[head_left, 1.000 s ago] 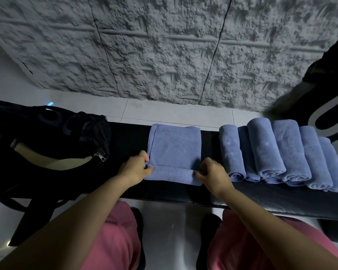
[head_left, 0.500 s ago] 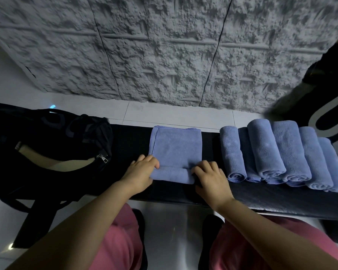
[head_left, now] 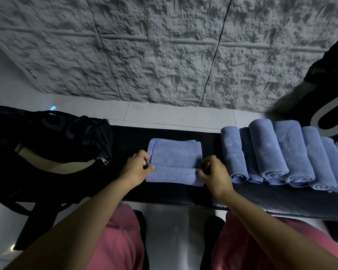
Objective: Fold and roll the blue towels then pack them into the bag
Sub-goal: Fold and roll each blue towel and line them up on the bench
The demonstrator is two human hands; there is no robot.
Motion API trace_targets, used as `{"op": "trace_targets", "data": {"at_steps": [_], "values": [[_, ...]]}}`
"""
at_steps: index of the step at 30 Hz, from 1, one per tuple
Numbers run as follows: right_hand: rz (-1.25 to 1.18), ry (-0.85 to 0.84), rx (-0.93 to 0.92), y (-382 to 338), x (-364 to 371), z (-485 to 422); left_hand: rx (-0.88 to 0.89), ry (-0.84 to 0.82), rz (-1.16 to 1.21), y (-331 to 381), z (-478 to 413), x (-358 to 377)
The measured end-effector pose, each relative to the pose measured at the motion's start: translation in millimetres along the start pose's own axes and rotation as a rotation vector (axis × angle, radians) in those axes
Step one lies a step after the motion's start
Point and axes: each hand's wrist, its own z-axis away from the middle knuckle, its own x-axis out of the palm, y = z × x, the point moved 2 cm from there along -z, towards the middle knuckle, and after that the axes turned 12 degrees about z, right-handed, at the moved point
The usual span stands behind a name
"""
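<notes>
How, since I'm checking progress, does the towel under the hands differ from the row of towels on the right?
The middle towel is only partly rolled, its far part flat; the row of towels is fully rolled. The left hand and right hand grip the middle towel; nothing touches the row. Both are blue, on the black bench.

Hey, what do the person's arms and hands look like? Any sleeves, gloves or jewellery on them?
The left forearm and right forearm are bare up to the frame edge, with no sleeves showing. The left hand and right hand are ungloved. No watch, bracelet or ring is visible, though the dim light could hide a thin ring. Pinkish-red clothing covers the legs below.
</notes>
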Motion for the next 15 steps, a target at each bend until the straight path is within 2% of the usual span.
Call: {"op": "trace_targets", "data": {"at_steps": [3,7,11,13,15], "values": [[0.284,0.141,-0.292,-11.2,-8.0,6.2,0.238,0.041,-0.086,8.9,3.0,0.4],[0.372,0.134,-0.482,-12.0,-1.6,19.2,0.225,-0.077,-0.106,7.1,6.5,0.5],[0.472,0.042,-0.56,-0.6,4.3,22.7,0.202,-0.245,-0.356,4.2,12.4,1.5],[0.528,0.033,-0.538,-0.7,8.1,23.3,0.225,-0.229,-0.416,4.8,11.9,4.7],[0.506,0.076,-0.452,-3.4,8.5,20.0,0.213,-0.192,-0.334,4.2,8.7,4.5]]}}
